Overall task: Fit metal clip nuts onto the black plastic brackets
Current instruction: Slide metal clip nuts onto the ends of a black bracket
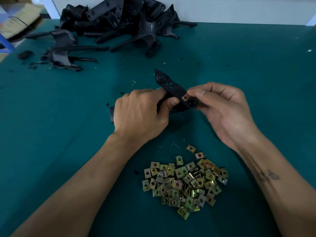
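Main risk here: the small copper-toned metal clip nut (185,97) is only partway onto the edge of the long black plastic bracket (172,90), so if it goes on crooked it could jam or miss the hole. It could also pop out of the pinch and drop onto the teal tabletop (256,74). The right hand (220,108) pinches the nut between thumb and fingertips, right at the bracket's near end. The left hand (142,113) has a clenched grip around the bracket's lower part, holding it up off the tabletop. The spare pile of yellowish metal clip nuts (184,182) sits below, between the forearms. The heap of black plastic brackets (116,23) is well apart at the far edge.
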`<state>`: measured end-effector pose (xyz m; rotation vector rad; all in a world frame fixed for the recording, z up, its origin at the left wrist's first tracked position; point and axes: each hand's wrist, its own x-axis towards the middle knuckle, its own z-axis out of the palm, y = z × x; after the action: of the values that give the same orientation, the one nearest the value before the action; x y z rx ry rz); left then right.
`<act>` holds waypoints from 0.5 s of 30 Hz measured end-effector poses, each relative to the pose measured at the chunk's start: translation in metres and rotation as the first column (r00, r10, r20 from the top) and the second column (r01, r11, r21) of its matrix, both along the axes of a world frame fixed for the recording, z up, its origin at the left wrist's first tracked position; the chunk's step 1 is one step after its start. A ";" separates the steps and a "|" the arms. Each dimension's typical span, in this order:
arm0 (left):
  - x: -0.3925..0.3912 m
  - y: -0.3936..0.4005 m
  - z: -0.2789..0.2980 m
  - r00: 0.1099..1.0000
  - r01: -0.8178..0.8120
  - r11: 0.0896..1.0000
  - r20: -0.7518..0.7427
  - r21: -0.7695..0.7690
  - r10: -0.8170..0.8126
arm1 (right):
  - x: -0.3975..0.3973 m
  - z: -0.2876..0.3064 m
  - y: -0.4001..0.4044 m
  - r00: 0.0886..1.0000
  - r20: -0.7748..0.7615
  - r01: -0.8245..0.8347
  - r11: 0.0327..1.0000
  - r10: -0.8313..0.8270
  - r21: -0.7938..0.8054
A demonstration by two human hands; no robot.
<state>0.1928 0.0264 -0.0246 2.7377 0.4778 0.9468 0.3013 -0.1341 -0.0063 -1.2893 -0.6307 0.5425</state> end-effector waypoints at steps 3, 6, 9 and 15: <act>0.001 0.002 0.000 0.999 -0.046 0.999 -0.005 -0.028 0.046 | 0.013 0.012 -0.021 0.967 0.247 0.015 0.958 0.059 -0.287; 0.001 0.002 0.000 0.996 -0.086 0.996 -0.024 -0.036 0.086 | 0.015 0.023 -0.036 0.861 0.271 -0.189 0.764 0.431 -0.617; 0.001 0.001 0.001 0.995 -0.093 0.995 -0.039 -0.045 0.091 | 0.008 0.028 -0.038 0.759 0.207 -0.280 0.597 0.617 -0.752; 0.002 0.001 0.000 0.993 -0.102 0.993 -0.059 -0.064 0.098 | -0.006 0.028 -0.027 0.715 0.294 -0.146 0.546 0.635 -0.825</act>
<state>0.1949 0.0275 -0.0246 2.7086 0.6497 0.8621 0.2952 -0.1616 0.0219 -2.1835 -1.3457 0.8851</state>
